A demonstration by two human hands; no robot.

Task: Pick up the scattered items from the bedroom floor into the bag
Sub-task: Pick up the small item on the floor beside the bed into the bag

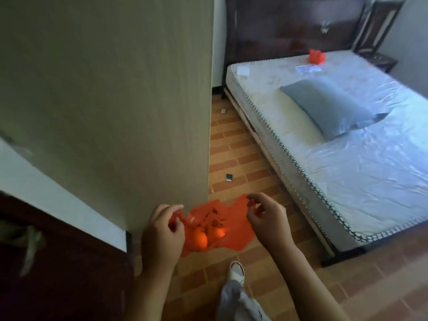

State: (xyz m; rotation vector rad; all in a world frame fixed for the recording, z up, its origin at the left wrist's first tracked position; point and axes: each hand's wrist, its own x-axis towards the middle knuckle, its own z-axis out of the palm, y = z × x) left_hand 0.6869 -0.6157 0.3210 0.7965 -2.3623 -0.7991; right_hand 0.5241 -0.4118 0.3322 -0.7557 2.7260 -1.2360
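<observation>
I hold a thin red plastic bag (229,225) stretched between both hands above the brick-pattern floor. My left hand (162,230) pinches its left edge and my right hand (266,216) pinches its right edge. Two orange round items (200,237) show through the bag's film. A small dark item (229,177) lies on the floor ahead, close to the wardrobe corner. Farther along the gap, a small pale item (223,111) lies near the wall.
A tall pale wardrobe (115,100) fills the left. A bed (347,147) with a grey pillow (328,107), papers (308,68) and another red bag (316,57) lies to the right. The floor strip between them is narrow. My shoe (236,272) is below.
</observation>
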